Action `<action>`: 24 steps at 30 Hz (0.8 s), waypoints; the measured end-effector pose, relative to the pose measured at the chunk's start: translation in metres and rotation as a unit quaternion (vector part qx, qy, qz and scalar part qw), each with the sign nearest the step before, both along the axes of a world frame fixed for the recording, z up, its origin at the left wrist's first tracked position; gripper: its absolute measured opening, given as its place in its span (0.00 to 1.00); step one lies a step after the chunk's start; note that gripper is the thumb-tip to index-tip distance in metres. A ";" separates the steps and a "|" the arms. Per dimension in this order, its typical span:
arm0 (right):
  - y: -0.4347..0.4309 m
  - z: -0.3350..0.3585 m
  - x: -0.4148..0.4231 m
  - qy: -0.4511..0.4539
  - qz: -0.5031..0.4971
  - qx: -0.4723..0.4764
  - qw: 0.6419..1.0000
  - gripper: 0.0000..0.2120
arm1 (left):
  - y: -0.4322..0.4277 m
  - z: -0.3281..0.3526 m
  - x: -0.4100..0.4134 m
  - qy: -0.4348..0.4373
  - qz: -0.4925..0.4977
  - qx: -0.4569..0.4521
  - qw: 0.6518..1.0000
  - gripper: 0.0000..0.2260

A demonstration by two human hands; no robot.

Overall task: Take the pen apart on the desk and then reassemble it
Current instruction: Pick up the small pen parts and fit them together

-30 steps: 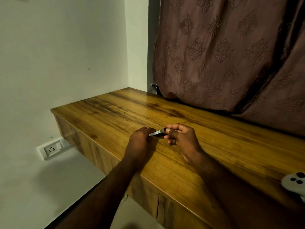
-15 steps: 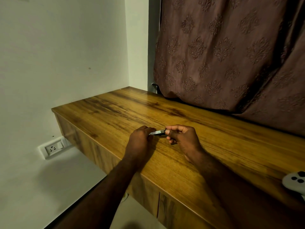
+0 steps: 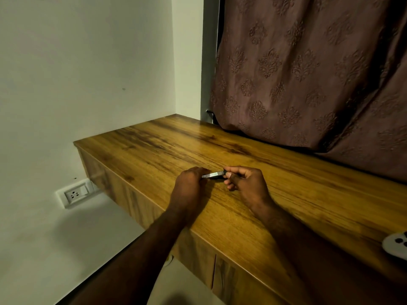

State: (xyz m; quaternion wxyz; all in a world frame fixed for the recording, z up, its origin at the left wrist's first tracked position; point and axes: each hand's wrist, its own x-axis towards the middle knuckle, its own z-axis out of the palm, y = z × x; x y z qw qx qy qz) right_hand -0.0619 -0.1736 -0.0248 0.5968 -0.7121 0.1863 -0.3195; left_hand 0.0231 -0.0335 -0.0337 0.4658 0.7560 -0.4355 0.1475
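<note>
- The left hand (image 3: 189,183) is curled into a loose fist over the near part of the tabletop (image 3: 297,208), its fingers closed around one end of the pen (image 3: 214,174).
- The right hand (image 3: 246,183) pinches the other end of the pen between thumb and forefinger, with the remaining fingers tucked underneath.
- The pen spans the small gap between the two hands, lying roughly level, and only a short silvery stretch with a dark end at the right shows.
- Whether the pen touches the wood or is held just above it cannot be told.
- Both forearms reach in from the bottom of the view, and the right one lies across the front edge of the tabletop.
- A white object with dark round buttons (image 3: 396,247) sits at the far right edge of the tabletop, well apart from the hands.
- A brown patterned curtain (image 3: 308,73) hangs behind the tabletop and its hem rests on the back of the wood.
- A white wall socket (image 3: 74,194) is set low on the wall to the left.
</note>
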 end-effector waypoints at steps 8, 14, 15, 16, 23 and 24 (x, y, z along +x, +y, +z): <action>0.003 0.000 0.002 -0.002 0.000 -0.010 1.000 0.11 | -0.003 -0.010 0.007 0.014 -0.003 -0.007 1.000 0.07; 0.000 -0.003 0.003 0.017 -0.013 -0.034 0.999 0.14 | 0.001 0.001 0.006 0.117 0.036 -0.077 0.989 0.06; 0.000 -0.003 0.003 0.022 -0.019 -0.037 0.999 0.14 | 0.003 0.003 0.011 0.172 0.049 -0.092 0.980 0.07; -0.001 -0.003 0.002 0.026 -0.023 -0.038 0.999 0.14 | 0.003 0.001 0.020 0.214 0.055 -0.095 0.971 0.08; 0.002 -0.003 0.006 0.061 -0.015 -0.065 0.996 0.15 | -0.002 0.007 0.070 0.189 0.135 0.030 0.972 0.04; 0.001 -0.002 0.006 0.060 -0.015 -0.062 0.996 0.14 | -0.005 0.009 0.072 0.176 0.142 0.047 0.973 0.03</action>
